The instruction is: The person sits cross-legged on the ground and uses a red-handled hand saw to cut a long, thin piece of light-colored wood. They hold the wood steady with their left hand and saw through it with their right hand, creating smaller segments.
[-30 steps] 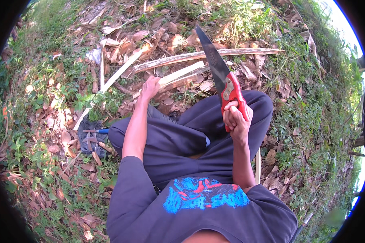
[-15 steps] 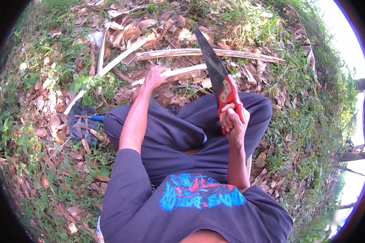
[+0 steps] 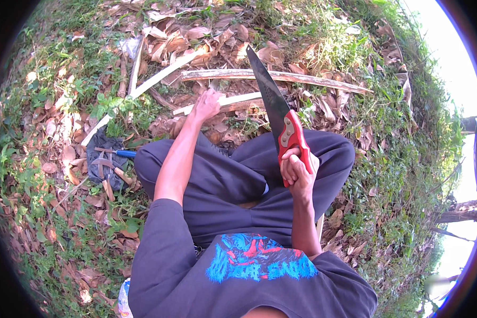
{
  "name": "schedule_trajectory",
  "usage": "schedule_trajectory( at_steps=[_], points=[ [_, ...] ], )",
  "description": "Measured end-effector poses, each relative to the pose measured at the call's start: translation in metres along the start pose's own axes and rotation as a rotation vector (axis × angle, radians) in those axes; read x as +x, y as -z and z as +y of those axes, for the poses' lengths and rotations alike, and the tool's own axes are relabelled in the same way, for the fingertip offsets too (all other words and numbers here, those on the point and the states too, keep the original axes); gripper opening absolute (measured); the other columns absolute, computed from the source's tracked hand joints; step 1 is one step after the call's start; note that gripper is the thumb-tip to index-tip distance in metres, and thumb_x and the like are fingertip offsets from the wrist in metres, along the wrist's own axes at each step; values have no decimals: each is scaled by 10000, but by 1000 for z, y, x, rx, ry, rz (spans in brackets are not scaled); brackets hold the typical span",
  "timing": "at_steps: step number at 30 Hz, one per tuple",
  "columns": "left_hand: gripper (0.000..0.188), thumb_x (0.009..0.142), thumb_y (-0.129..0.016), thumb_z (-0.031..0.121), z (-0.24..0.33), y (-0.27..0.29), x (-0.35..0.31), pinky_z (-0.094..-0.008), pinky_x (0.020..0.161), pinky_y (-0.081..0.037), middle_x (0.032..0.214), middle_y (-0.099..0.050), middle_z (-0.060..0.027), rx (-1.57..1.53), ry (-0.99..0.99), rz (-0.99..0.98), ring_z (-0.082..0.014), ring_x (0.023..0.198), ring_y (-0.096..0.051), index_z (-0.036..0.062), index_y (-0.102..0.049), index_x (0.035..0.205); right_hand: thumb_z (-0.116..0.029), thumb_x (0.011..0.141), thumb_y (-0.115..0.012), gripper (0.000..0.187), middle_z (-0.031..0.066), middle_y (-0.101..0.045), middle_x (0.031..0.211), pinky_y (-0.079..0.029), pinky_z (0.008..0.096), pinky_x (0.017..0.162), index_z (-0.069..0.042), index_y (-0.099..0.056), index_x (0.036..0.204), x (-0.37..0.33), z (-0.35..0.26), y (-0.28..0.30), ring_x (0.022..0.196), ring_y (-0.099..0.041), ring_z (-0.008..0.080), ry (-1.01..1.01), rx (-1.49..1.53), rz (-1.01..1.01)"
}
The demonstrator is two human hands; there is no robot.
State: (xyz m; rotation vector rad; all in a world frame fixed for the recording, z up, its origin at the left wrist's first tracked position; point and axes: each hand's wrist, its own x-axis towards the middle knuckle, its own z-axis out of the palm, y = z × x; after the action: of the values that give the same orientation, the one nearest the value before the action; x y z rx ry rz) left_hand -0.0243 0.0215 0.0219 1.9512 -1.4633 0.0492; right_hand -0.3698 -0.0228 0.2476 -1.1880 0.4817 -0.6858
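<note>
My right hand [image 3: 298, 170] is wrapped round the red handle of a hand saw [image 3: 273, 98]. The dark blade points away from me and a little left, its far part passing over the end of a pale wooden strip [image 3: 241, 99]. Whether the teeth touch the wood I cannot tell. On that strip, left of the blade, my left hand [image 3: 208, 104] is closed, pressing it near the ground beyond my crossed legs. A longer wooden strip [image 3: 302, 78] with rough bark lies just beyond, crossing behind the blade.
At left, hand tools with wooden handles [image 3: 107, 186] and one with a blue handle [image 3: 125, 153] lie on a dark cloth or bag [image 3: 94, 143]. A long pale strip [image 3: 159, 74] slants across leaves and grass. A clear plastic piece [image 3: 129, 47] lies farther off.
The saw and my right hand have drawn back toward me and slightly left, the blade tip lower in view. My left hand stays on the strip, its fingers a bit more curled.
</note>
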Motion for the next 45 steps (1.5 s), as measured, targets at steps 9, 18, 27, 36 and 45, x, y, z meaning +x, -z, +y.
schedule_trajectory(
  at_steps=[9,18,27,36,45],
  points=[
    [195,844,-541,71,12,-3,0,-483,728,-515,936,-629,-153,265,-100,-119,-347,915,-634,75,-612,1026,-144,980,-519,255,-39,-358,475,-300,226,370,94,-581,909,-3,5,-3,351,-327,56,-3,-10,8],
    [407,823,-548,89,10,-8,-6,-556,799,-509,1047,-584,-192,177,-43,-124,-404,988,-607,72,-537,1230,-110,967,-551,235,-7,-402,492,-296,224,378,115,-583,910,-4,6,-4,365,-345,61,-9,71,-3],
    [394,784,-595,118,40,11,2,-602,807,-492,1042,-548,-226,111,93,-320,-435,1015,-579,104,-534,1173,-96,961,-543,221,-8,-403,484,-302,222,372,114,-582,906,-8,8,-2,354,-349,62,-13,58,10],
    [397,779,-624,104,45,-2,-3,-552,803,-499,1033,-565,-201,133,81,-166,-408,1006,-583,76,-561,1170,-92,963,-546,217,-6,-407,484,-305,221,372,113,-582,904,-8,7,-2,353,-349,63,-16,78,19],
    [385,761,-723,70,18,0,1,-455,824,-511,1030,-566,-111,130,-77,1,-326,990,-565,102,-662,1139,-85,961,-549,205,-6,-408,488,-304,221,375,109,-582,907,-8,8,-2,358,-353,64,-9,85,15]
  ],
)
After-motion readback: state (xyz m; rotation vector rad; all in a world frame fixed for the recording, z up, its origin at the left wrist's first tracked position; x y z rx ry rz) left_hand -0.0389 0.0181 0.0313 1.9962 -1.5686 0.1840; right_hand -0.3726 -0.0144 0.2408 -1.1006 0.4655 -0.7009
